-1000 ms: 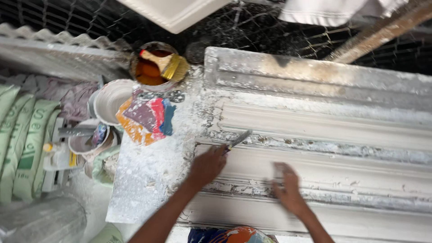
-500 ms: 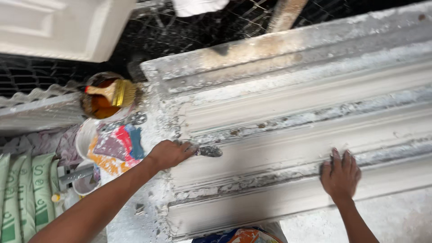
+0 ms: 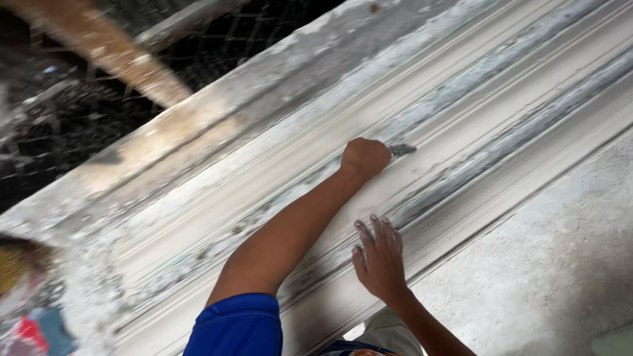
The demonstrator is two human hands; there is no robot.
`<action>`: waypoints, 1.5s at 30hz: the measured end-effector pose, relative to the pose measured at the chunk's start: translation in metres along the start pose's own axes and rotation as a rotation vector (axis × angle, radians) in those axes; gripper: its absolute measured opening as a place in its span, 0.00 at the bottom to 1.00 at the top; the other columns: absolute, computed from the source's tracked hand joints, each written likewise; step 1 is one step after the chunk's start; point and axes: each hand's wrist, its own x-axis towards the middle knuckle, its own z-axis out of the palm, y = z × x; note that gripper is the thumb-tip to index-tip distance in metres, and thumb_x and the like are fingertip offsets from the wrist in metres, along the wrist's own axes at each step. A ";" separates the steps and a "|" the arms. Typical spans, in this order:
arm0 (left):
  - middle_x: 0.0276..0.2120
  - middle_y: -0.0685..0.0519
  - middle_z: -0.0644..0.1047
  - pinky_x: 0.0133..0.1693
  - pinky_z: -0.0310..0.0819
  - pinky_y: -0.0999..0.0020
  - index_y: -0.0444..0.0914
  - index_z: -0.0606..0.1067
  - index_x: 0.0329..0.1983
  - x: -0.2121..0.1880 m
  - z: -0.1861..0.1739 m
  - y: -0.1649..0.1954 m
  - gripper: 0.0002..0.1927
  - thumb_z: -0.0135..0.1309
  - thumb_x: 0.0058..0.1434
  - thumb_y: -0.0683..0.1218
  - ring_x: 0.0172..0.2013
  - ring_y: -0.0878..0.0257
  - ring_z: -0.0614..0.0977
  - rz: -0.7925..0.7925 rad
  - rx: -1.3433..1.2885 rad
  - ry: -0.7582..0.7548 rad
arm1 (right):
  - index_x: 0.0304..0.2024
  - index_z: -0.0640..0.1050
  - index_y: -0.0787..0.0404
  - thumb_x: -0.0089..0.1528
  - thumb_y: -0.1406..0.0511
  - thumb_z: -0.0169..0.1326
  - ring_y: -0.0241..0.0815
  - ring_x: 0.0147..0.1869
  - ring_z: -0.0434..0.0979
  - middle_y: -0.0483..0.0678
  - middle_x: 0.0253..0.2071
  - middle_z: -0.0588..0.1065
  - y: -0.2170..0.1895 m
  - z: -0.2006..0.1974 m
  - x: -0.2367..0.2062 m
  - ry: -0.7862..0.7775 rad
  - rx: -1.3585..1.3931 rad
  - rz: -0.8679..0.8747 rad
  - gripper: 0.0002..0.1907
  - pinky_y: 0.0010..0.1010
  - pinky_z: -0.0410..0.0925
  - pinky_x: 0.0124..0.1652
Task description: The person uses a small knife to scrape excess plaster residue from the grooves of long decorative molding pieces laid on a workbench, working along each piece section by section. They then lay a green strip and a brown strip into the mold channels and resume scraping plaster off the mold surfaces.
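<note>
Soft, even daylight fills the frame, bright on the pale plaster moulding (image 3: 461, 125) and without hard glare. The upper corner toward ten o'clock falls dim behind the wire mesh (image 3: 53, 132). Faint shadow lies under the left forearm (image 3: 290, 231) and below the right hand (image 3: 381, 258). Motion blur smears the whole view along the moulding's length, heaviest toward three o'clock and eight o'clock; edges stay soft.
</note>
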 end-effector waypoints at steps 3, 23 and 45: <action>0.36 0.48 0.84 0.33 0.81 0.52 0.42 0.83 0.32 0.107 0.016 0.040 0.09 0.51 0.61 0.44 0.37 0.50 0.87 -0.057 -0.053 -0.019 | 0.68 0.66 0.60 0.64 0.57 0.48 0.72 0.74 0.55 0.66 0.70 0.59 0.102 -0.041 0.019 0.113 0.028 -0.071 0.30 0.65 0.50 0.67; 0.37 0.49 0.84 0.33 0.81 0.52 0.42 0.82 0.38 0.457 -0.023 0.161 0.15 0.45 0.69 0.50 0.37 0.50 0.87 -0.038 0.024 -0.119 | 0.65 0.68 0.60 0.66 0.60 0.49 0.64 0.75 0.58 0.60 0.66 0.65 0.577 -0.278 0.186 0.131 -0.050 -0.114 0.25 0.58 0.52 0.72; 0.37 0.48 0.81 0.22 0.79 0.55 0.37 0.77 0.49 0.853 -0.038 0.295 0.13 0.52 0.61 0.43 0.29 0.51 0.86 0.062 0.009 -0.079 | 0.61 0.71 0.64 0.68 0.66 0.49 0.56 0.74 0.63 0.59 0.65 0.70 1.153 -0.447 0.399 0.297 -0.150 -0.019 0.19 0.53 0.54 0.73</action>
